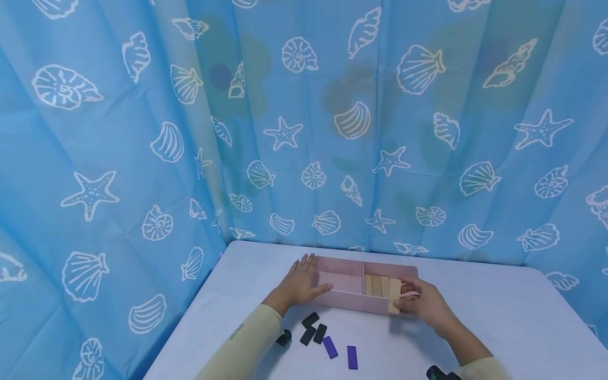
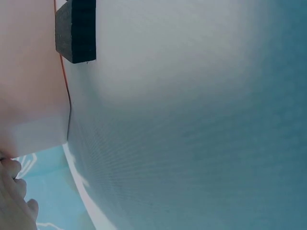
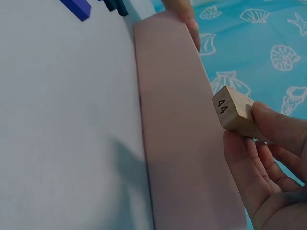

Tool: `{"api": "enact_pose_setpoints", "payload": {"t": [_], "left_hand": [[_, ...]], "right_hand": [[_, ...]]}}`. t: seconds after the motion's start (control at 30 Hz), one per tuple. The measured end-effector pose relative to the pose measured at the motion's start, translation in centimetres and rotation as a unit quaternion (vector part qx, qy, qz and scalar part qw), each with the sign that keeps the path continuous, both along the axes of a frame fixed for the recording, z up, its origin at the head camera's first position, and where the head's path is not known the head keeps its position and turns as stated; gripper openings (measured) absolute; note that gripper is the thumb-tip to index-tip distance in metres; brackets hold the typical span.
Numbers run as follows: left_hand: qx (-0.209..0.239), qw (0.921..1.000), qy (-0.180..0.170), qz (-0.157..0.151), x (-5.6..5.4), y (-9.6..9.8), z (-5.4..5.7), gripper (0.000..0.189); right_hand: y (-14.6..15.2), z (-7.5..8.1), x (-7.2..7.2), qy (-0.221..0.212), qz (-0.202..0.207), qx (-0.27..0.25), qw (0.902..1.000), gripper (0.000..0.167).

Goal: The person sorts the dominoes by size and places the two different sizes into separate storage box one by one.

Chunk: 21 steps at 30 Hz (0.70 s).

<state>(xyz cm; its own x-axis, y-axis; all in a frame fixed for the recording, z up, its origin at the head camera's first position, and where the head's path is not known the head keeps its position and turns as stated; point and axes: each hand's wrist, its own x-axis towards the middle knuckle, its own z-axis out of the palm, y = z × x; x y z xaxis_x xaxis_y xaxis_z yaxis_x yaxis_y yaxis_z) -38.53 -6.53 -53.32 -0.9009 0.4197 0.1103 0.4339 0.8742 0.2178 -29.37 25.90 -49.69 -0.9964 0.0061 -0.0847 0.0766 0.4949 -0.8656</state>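
A pale wooden rectangular block (image 1: 395,296) marked "44" is held over the front wall of a pink two-compartment box (image 1: 342,302), pinched between thumb and fingers of a person's right hand (image 1: 424,303), leaving its numbered end uncovered. Similar wooden blocks (image 1: 377,285) line the right compartment. The left hand (image 1: 299,283), fingers extended, rests at the box's left end, apparently steadying it. Three black rectangular blocks (image 1: 307,335) and two purple ones (image 1: 330,347) lie nearer on the white desk (image 1: 252,279).
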Motion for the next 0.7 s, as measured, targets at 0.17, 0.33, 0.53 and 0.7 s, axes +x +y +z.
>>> {"api": "enact_pose_setpoints", "payload": {"t": [0.17,0.33,0.53,0.7], "left_hand": [[0.002,1.0000,0.001,-0.004,0.2,-0.1,0.4,0.096],[-0.003,1.0000,0.003,-0.006,0.2,-0.2,0.5,0.096],[-0.001,1.0000,0.004,-0.006,0.0,-0.2,0.4,0.097],[0.004,1.0000,-0.002,-0.003,0.1,0.0,0.1,0.097]], "right_hand": [[0.8,0.1,-0.8,0.000,0.009,-0.007,0.9999,0.074],[1.2,0.6,-1.6,0.007,0.014,-0.054,0.9984,0.069],[1.4,1.0,-2.4,0.002,0.013,-0.070,0.9974,0.066],[1.4,0.9,-2.9,-0.004,0.010,-0.068,0.9976,0.063]]}}
